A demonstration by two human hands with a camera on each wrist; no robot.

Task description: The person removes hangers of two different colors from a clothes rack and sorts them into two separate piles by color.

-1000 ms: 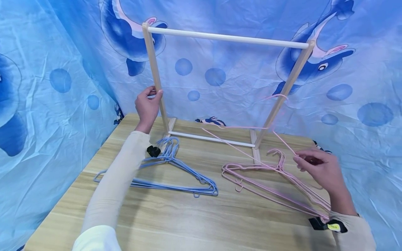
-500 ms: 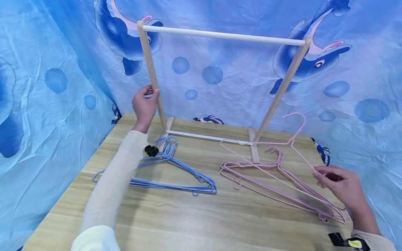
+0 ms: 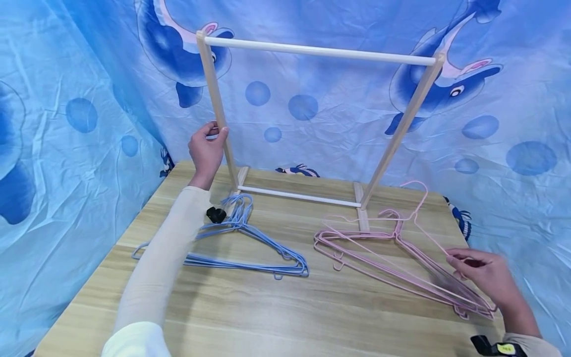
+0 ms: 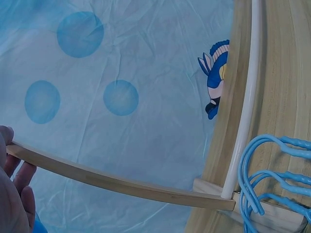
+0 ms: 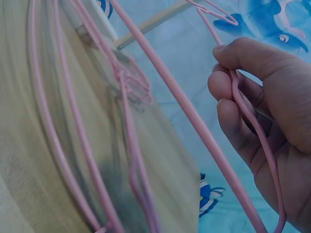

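Observation:
My left hand grips the left wooden post of a garment rack, thumb on its front. In the left wrist view the same post runs from the fingers down to the base. My right hand pinches one shoulder of a pink hanger, its hook toward the rack. The right wrist view shows thumb and fingers around the pink wire. Beneath the held hanger lie several more pink hangers on the table. Several blue hangers lie below my left forearm, partly hidden by it.
The rack has a white top bar and a white lower bar. It stands toward the back of the wooden table. A blue printed cloth hangs behind and along the left side.
My right hand has moved right and down with the pink hanger, away from the rack's right post, and the hanger is now lower over the pink pile. My left hand stays on the post.

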